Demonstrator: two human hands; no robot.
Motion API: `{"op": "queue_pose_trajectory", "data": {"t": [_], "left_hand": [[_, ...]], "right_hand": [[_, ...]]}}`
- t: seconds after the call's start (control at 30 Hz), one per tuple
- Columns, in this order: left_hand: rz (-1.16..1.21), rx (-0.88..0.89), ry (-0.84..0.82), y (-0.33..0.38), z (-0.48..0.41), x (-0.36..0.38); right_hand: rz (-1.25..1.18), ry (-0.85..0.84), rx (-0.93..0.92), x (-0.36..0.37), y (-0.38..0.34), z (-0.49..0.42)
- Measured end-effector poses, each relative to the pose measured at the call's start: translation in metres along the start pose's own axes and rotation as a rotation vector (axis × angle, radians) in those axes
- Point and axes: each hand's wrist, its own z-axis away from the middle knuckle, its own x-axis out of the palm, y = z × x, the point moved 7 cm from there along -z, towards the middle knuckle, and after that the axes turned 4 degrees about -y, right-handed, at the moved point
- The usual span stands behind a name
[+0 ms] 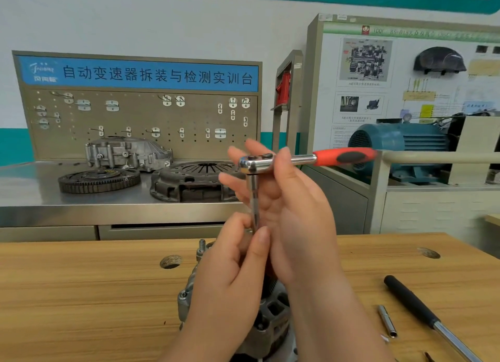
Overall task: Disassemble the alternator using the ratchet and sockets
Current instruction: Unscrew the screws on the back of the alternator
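Observation:
The grey alternator sits on the wooden bench at bottom centre, mostly hidden behind my hands, with a threaded stud showing at its top. Above it I hold the ratchet, chrome head left, red and black handle pointing right. A slim extension bar hangs straight down from the head. My right hand grips the ratchet head with the thumb over it. My left hand pinches the lower end of the extension bar; any socket there is hidden by fingers.
A loose chrome socket and a black-handled bar lie on the bench at right. Holes in the bench show at left and right. Behind, a steel table carries a flywheel, clutch cover and housing.

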Motion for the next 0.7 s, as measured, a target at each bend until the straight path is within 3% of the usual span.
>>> {"op": "queue_pose_trajectory", "data": {"t": [0.1,0.3,0.43,0.57,0.7], "left_hand": [[-0.050,0.034,-0.022,0.005,-0.001,0.001],[0.007,-0.029,0.022,0.000,-0.002,0.001],[0.038,-0.031,0.012,-0.001,0.000,0.000],[-0.010,-0.005,-0.043,0.004,0.000,0.002],[0.035,-0.032,0.003,0.001,-0.002,0.001]], "right_hand": [[0.034,0.045,0.040,-0.004,0.001,0.000],[0.208,0.007,-0.188,0.002,-0.012,0.002],[0.028,-0.022,-0.034,0.002,-0.003,0.000],[0.048,0.019,0.036,-0.003,-0.002,0.001],[0.162,-0.015,-0.125,0.003,-0.012,0.002]]}}
